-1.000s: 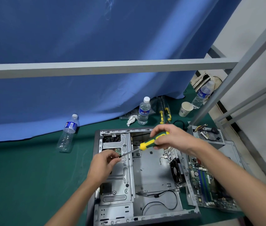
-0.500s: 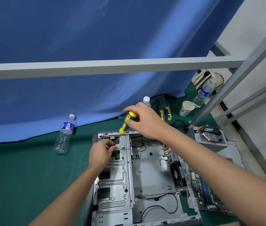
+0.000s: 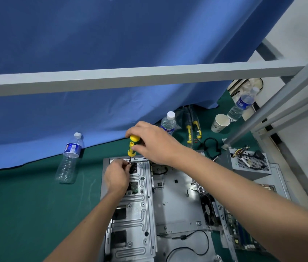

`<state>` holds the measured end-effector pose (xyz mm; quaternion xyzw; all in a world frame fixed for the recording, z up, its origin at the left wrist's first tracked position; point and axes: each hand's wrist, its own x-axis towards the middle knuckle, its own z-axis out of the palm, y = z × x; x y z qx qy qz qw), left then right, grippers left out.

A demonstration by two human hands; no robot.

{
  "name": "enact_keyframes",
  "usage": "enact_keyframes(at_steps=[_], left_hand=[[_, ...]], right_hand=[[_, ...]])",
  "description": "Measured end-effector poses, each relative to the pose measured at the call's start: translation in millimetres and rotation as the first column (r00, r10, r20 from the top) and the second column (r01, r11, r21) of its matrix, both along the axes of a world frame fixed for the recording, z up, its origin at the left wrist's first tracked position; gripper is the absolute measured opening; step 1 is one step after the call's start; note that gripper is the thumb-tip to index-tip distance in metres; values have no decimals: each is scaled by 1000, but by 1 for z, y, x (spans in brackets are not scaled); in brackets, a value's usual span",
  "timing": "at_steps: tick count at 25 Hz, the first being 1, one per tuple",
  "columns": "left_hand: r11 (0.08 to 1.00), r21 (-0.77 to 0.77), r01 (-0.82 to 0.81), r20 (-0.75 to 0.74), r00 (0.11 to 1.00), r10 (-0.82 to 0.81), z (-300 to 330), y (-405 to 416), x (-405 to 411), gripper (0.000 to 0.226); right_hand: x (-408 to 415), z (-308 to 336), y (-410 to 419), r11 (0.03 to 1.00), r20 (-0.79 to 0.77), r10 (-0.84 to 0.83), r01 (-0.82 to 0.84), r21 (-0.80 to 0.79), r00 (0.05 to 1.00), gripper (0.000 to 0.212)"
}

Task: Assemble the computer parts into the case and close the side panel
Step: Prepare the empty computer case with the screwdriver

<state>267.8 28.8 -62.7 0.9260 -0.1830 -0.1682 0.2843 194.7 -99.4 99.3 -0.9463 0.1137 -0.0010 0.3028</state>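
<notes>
Screwdriver [image 3: 132,146] upright over open case [image 3: 168,205]

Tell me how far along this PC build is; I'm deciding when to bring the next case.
Early stage. Done: the drive cage and a fan sit inside the open case. In hand: the right hand holds a yellow screwdriver upright at the cage's far corner, with the left hand at its tip. Left: the motherboard and power supply lie outside, and the case's side is open.

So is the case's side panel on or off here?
Off. The case lies open, its drive cage, fan and cables exposed.
</notes>
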Motion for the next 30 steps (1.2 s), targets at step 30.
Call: enact_keyframes(at_steps=[30], left_hand=[[874, 189, 448, 145, 867, -476, -28, 63, 1, 54]], right_hand=[[50, -4, 21, 831, -320, 26, -198, -520, 947, 29]])
